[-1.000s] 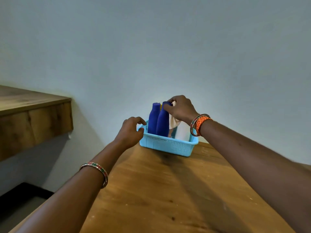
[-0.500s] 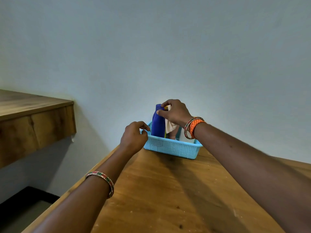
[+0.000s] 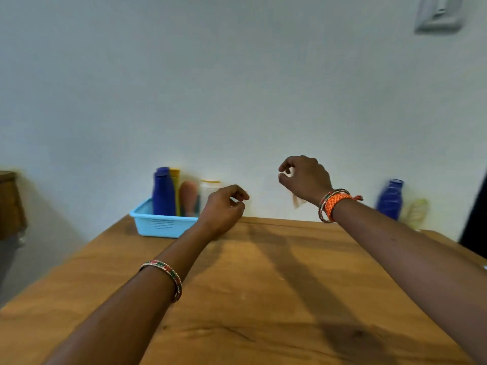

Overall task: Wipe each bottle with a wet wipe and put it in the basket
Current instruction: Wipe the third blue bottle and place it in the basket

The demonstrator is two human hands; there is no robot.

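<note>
Light blue perforated basket [image 3: 160,227] at table's far left edge, against wall. Inside, upright: tall dark blue bottles [image 3: 163,192], yellow bottle [image 3: 175,180] behind, pinkish bottle [image 3: 189,197], white bottle [image 3: 209,191] with yellow top. Squat dark blue bottle [image 3: 390,199] stands upright far right by wall, well apart from basket. Whitish wet wipe [image 3: 297,199], blurred, apparently hanging under right hand.

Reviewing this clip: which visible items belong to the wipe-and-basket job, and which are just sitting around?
Job items:
light blue basket holding bottles
blue bottle in basket
blue bottle by wall, not yet in the basket
wet wipe, in right hand

Just there:
wall switch plate
wooden shelf
</note>
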